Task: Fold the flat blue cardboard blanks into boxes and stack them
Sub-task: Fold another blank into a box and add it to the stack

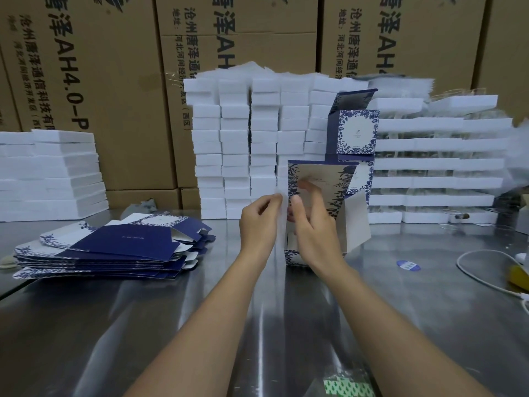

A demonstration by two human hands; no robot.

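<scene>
A half-folded blue-and-white box stands upright on the steel table at centre. My left hand pinches a white flap at the box's left edge. My right hand grips the box's front, fingers curled onto its side panel. Behind it, a finished folded box sits on top of another folded box, lid flap up. A pile of flat blue blanks lies on the table at the left.
Stacks of white foam blocks form a wall behind the box, with more at the left and right. Brown cartons stand at the back. A white cable and a blue sticker lie at the right.
</scene>
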